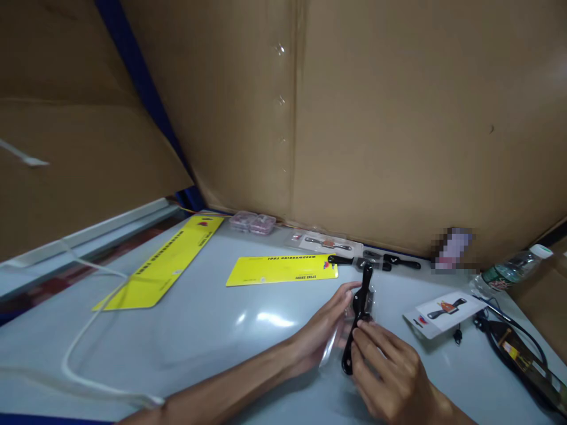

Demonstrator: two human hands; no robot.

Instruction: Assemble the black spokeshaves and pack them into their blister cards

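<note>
A black spokeshave [365,284] stands nearly upright in view, tilted slightly, just above the table. My right hand [392,366] is closed on its lower part, with thumb and fingers along the handle. Behind the tool, my left hand [328,321] grips a clear plastic blister shell [328,349]; its fingers are partly hidden by the spokeshave and plastic. Whether the tool sits inside the shell or only against it, I cannot tell. Beyond my hands, another black spokeshave [343,260] overlaps the end of a yellow printed card [279,271].
Another yellow card [163,265] lies left, near a white cable [84,330]. Along the cardboard wall [376,118] are small clear boxes [252,222], a packaged spokeshave [328,243] and another black tool [403,261]. To the right are a white card [443,313] and a bottle [509,271].
</note>
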